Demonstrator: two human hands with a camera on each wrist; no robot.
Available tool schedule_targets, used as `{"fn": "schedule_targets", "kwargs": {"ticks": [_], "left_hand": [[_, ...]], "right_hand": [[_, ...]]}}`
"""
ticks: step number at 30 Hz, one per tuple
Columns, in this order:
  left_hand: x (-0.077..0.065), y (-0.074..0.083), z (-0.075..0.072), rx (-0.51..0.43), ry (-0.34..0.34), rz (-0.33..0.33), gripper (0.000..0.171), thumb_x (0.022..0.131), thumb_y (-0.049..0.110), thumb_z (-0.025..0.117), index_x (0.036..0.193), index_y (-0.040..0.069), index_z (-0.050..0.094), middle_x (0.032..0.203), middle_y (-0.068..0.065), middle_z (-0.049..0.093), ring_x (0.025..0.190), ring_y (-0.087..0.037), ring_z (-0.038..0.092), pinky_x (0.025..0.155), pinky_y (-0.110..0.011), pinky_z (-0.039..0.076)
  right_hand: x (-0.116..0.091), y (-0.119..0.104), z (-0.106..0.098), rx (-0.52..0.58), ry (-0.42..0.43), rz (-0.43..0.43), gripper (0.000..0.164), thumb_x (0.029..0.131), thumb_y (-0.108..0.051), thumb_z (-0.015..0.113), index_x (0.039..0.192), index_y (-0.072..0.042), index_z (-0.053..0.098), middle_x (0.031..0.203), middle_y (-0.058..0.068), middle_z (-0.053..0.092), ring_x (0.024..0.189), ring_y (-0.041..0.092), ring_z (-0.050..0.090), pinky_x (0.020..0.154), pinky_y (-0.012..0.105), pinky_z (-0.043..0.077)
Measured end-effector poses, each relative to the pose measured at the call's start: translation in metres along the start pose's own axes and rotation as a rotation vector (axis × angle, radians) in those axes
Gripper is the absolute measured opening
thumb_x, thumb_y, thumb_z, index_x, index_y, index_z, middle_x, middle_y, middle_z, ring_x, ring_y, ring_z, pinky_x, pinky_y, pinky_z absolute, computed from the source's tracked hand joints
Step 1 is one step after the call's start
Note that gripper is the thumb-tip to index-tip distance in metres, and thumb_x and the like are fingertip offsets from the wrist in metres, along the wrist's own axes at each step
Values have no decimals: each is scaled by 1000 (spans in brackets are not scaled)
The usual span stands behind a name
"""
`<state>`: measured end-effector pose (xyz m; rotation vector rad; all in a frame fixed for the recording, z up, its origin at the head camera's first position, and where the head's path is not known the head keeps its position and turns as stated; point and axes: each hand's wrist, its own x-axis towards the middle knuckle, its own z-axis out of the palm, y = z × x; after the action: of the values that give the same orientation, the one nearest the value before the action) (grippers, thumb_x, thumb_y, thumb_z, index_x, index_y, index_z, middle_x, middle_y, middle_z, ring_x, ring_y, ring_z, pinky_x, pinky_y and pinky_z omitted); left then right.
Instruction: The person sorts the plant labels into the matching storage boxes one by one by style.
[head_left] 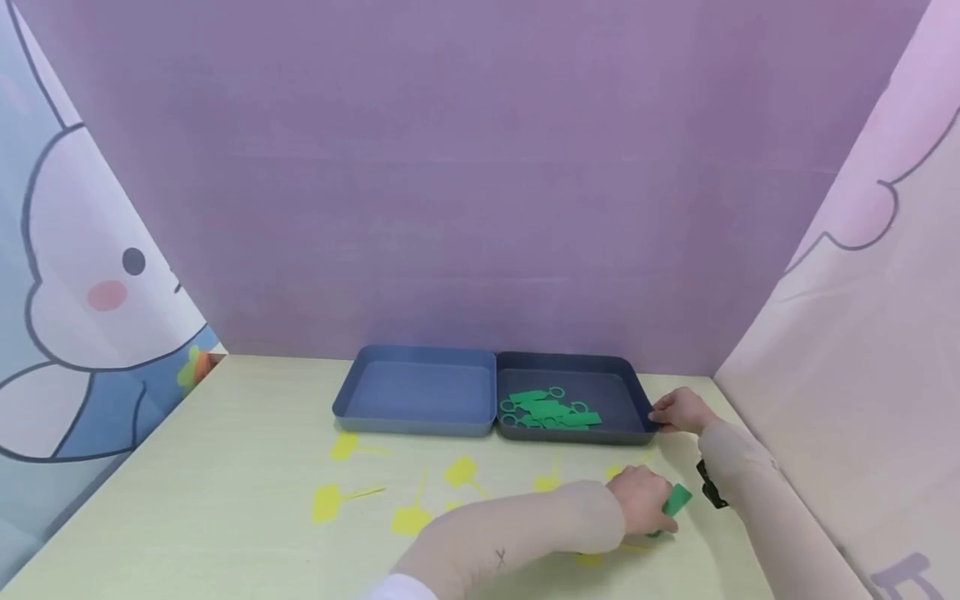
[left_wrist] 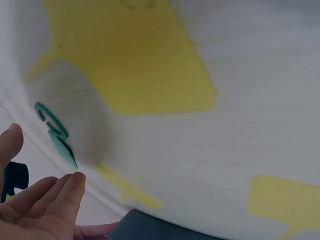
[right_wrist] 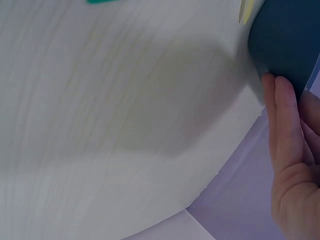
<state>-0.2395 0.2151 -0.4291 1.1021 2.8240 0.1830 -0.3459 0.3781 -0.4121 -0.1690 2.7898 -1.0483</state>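
Note:
My left hand (head_left: 641,500) is low over the table's right part, thumb and fingers apart in the left wrist view. Near its fingertips is a green tag (left_wrist: 62,145) with a ring at one end; in the head view the hand partly covers this tag (head_left: 677,500). With my right hand (head_left: 682,411) I pinch the right wall of the dark grey tray (head_left: 600,392) near its front corner. Its fingers (right_wrist: 286,110) lie along the outer wall. Several green tags (head_left: 551,410) lie heaped in that tray's left front part.
A blue tray (head_left: 420,392) stands against the grey one's left side. Several yellow tags with thin stems (head_left: 326,502) lie scattered on the table (head_left: 187,500) before the trays. A purple cloth wall (head_left: 480,167) rises behind; printed curtains flank both sides.

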Motion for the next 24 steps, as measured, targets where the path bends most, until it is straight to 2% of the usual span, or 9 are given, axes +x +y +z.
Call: {"fn": "schedule_targets", "kwargs": {"ticks": [3, 8, 15, 20, 24], "left_hand": [[3, 4, 4, 45, -12, -29, 34, 77, 52, 66, 62, 24, 53, 57, 12, 49, 55, -3, 45, 50, -17, 36], [7, 5, 10, 136, 1, -29, 35, 77, 53, 65, 62, 25, 50, 59, 12, 48, 58, -2, 45, 54, -18, 38], [14, 5, 10, 142, 0, -49, 31, 79, 52, 63, 66, 27, 52, 62, 12, 48, 60, -3, 45, 54, -18, 37], [16, 7, 9, 138, 4, -63, 31, 78, 56, 62, 66, 28, 54, 61, 12, 49, 60, -4, 45, 54, -20, 38], [19, 9, 12, 179, 24, -68, 30, 78, 56, 63, 68, 29, 55, 65, 13, 51, 63, -2, 47, 58, -19, 41]], "right_hand": [[2, 0, 1, -8, 3, -8, 22, 81, 0, 62, 93, 19, 61, 79, 22, 68, 60, 13, 65, 59, 27, 56], [2, -1, 1, 3, 8, 6, 22, 81, 0, 62, 93, 18, 62, 79, 22, 68, 59, 11, 64, 57, 25, 55], [1, -1, -1, -19, 9, 11, 22, 82, 0, 62, 95, 18, 61, 80, 22, 68, 62, 14, 66, 60, 27, 55], [0, -3, -2, -34, 11, 17, 23, 82, -1, 62, 95, 17, 62, 82, 23, 68, 60, 11, 64, 59, 25, 55], [-2, -2, 0, -27, 10, 14, 22, 82, -1, 62, 95, 17, 62, 82, 23, 68, 59, 10, 64, 58, 24, 54]]}}
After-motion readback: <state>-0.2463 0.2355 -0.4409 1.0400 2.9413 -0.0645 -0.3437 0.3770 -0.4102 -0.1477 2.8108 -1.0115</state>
